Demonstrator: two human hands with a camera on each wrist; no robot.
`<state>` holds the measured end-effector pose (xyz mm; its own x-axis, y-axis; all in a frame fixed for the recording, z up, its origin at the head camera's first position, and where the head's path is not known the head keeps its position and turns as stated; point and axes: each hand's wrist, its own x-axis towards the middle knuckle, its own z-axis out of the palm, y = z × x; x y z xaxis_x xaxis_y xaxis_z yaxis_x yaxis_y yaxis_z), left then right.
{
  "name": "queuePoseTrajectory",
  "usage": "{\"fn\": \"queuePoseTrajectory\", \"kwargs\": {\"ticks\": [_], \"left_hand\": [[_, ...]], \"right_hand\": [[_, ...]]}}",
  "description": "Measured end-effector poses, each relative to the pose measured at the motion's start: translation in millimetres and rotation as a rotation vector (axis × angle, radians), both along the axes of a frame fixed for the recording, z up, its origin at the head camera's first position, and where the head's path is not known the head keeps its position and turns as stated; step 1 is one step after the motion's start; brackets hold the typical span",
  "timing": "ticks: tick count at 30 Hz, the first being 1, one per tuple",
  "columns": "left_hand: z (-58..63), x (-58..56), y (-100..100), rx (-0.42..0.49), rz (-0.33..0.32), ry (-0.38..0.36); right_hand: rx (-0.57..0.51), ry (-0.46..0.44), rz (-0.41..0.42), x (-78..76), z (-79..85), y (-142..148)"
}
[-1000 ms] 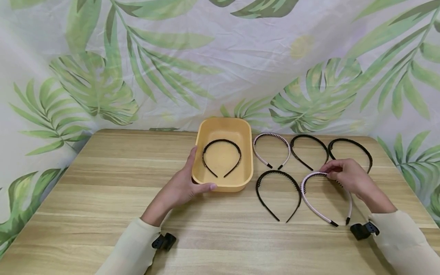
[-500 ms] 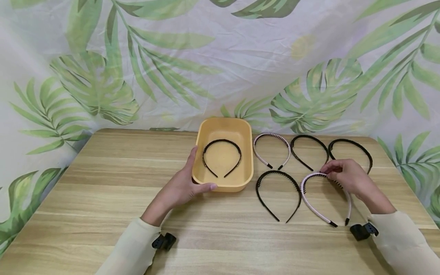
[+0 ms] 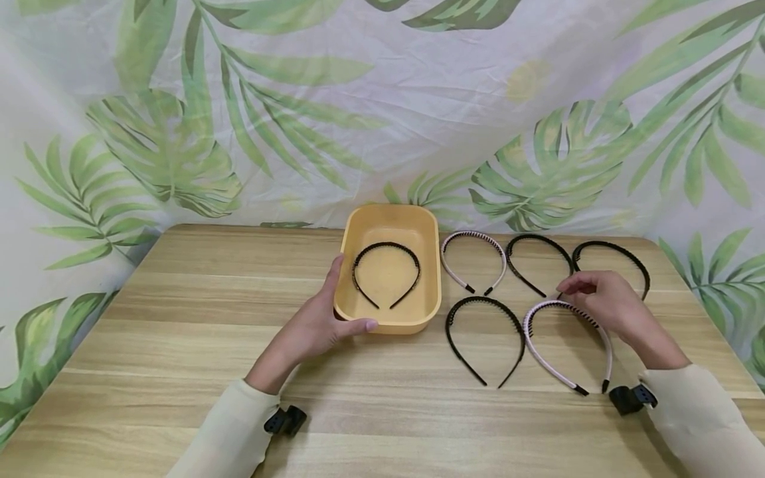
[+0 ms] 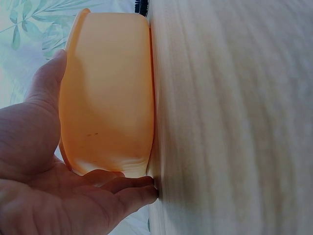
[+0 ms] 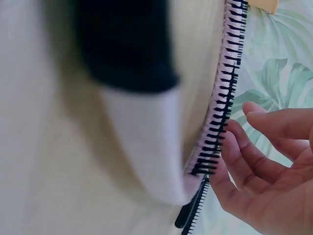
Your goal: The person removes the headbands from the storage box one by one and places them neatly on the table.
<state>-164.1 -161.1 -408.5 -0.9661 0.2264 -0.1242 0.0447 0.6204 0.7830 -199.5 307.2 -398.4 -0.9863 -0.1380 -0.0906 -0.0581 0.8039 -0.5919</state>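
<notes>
In the head view my left hand [image 3: 317, 325] holds the near left corner of a yellow plastic box [image 3: 394, 326], thumb along its front rim. The left wrist view has the fingers against the wall of the box [image 4: 110, 93]. Inside the box lies a black headband [image 3: 387, 244]. My right hand [image 3: 609, 305] is just above the top of a pink toothed headband [image 3: 541, 363], which lies on the table. In the right wrist view its thumb is apart from the fingers, which are loosely bent beside the comb teeth of the pink headband [image 5: 222, 98]; whether they touch cannot be told.
Left of the near pink headband lies a black headband [image 3: 484, 299]. Behind are another pink headband [image 3: 472, 234] and two more black ones, a middle headband [image 3: 538, 236] and a right headband [image 3: 639, 262]. The wooden table [image 3: 179, 358] ends at a leaf-print cloth [image 3: 418, 119].
My right hand has lifted slightly off the near pink headband, uncovering more of its top, and its fingers have come away. The left hand and box stay put.
</notes>
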Motion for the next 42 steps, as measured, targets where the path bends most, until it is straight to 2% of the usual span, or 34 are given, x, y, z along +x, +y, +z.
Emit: {"fn": "queuePoseTrajectory", "kwargs": {"ticks": [12, 19, 26, 34, 42], "left_hand": [[-1.0, -0.5, 1, 0.015, -0.002, -0.006], [-1.9, -1.3, 0, 0.016, 0.004, -0.014], [-1.5, -1.4, 1, 0.012, 0.015, -0.027], [-0.9, -0.8, 1, 0.01, 0.003, -0.014], [-1.0, -0.8, 0, 0.01, 0.003, -0.02]], "right_hand": [[0.05, 0.052, 0.058, -6.1, 14.8, -16], [0.066, 0.041, 0.089, -10.6, 26.3, -29], [0.043, 0.044, 0.112, -14.0, 33.7, -45], [0.016, 0.104, 0.144, -18.0, 40.6, -68], [-0.043, 0.085, 0.168, -21.4, 46.2, -90]]}}
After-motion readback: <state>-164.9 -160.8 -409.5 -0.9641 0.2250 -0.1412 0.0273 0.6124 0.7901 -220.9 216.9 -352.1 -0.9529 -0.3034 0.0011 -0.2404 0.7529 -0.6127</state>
